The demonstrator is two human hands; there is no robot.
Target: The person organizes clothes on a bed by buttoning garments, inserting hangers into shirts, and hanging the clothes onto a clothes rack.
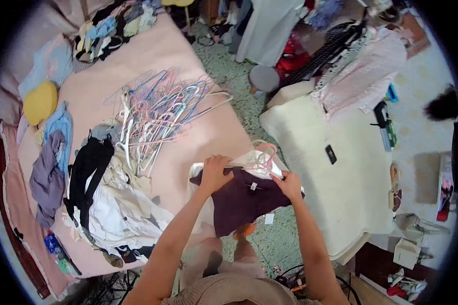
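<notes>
A dark purple top (241, 201) hangs in front of me, a small pale label at its neckline. My left hand (216, 174) is closed on the upper edge at its left side. At the other side, my right hand (289, 185) pinches the upper edge near the shoulder. A pink hanger (267, 152) shows at the top between my hands, against white cloth (254, 158) behind the purple one. How the hanger sits in the garments is partly hidden. A white tag (269, 218) hangs below the right side.
On the pink bed (188, 56) lies a tangled pile of hangers (163, 114). Nearer are heaped clothes, including black trousers (91, 178) and white garments (119, 218). A cream-covered bed (351, 198) on the right bears a black phone (331, 154). A round stool (264, 78) stands in the aisle.
</notes>
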